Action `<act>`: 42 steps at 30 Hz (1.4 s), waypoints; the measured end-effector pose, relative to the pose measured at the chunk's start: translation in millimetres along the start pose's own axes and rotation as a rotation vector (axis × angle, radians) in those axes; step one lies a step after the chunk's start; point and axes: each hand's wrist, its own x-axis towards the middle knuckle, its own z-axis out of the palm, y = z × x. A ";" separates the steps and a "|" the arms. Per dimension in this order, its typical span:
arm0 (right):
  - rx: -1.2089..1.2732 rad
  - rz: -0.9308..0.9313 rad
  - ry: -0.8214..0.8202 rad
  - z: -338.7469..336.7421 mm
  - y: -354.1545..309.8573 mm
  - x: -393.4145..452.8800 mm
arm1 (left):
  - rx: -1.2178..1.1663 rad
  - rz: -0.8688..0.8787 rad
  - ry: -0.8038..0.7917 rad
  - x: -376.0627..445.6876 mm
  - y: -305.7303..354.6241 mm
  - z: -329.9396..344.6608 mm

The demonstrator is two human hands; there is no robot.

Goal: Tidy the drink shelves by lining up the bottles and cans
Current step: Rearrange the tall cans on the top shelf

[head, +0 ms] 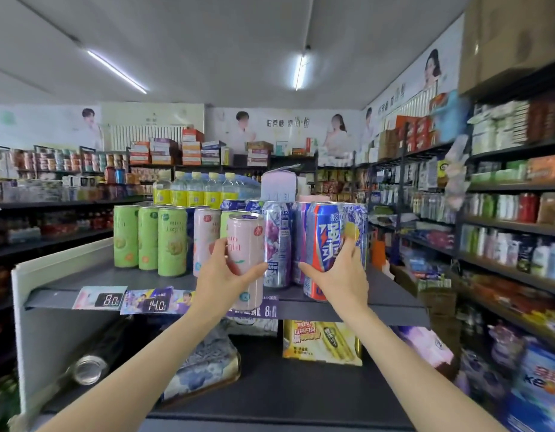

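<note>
Shop shelf (347,310): left hand (221,275) grips pink can (245,260) at its edge, right hand (341,272) wraps blue can (324,244); either could tip off.

Cans (172,241) on dark shelf (347,304)

"RIO light" on green cans (172,241); price tags (110,299) "8.0", "14.0"

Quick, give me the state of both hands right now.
Left hand: closed around the pink can.
Right hand: closed around the blue and red can.
</note>
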 end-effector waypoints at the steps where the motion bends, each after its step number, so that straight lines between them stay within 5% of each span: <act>1: -0.029 0.000 0.004 3.2 -1.9 1.4 | 0.012 0.002 0.000 1.9 0.3 0.9; 16: -0.253 0.045 0.022 27.1 -17.7 11.0 | 0.050 -0.023 -0.062 16.3 -8.5 1.1; 24: -0.158 0.055 -0.015 33.4 -15.8 2.1 | -0.029 -0.025 -0.098 15.4 -7.0 -2.8; 27: -0.187 -0.063 0.038 23.0 -8.1 -11.7 | -0.057 -0.017 -0.071 15.3 -6.3 -9.7; 32: -0.086 -0.553 0.193 16.6 -47.5 -6.8 | -0.016 -0.005 0.078 20.1 -12.5 -40.6; 36: -0.036 -0.719 0.089 40.7 -95.2 -9.8 | 0.076 -0.079 0.163 24.9 -30.7 -81.0; 42: -0.050 -0.708 -0.205 93.3 -144.6 -31.4 | 0.248 -0.172 0.136 44.3 -83.2 -161.4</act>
